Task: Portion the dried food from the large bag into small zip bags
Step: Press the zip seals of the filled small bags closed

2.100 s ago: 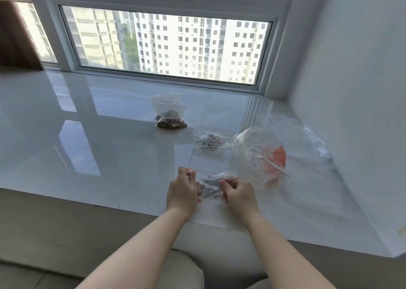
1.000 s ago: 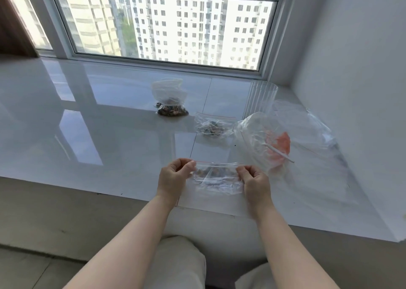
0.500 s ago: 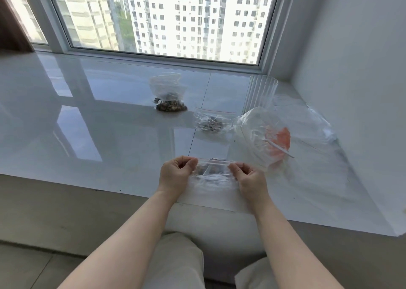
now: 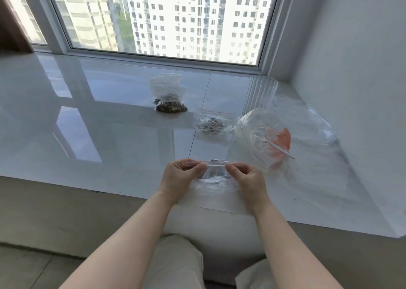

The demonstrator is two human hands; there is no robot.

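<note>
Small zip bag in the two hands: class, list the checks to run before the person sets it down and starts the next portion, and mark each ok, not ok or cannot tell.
1. Both hands have a grip on the small zip bag: ok. The left hand and right hand pinch its top strip.
2. Dried food is inside it: ok, dark pieces show through.
3. Zip strip pressed shut along its whole length: cannot tell.
4. Free space on the white sill to lay it down: ok.
5. Large bag has food left: ok.
6. An earlier filled zip bag lies aside: ok.
</note>
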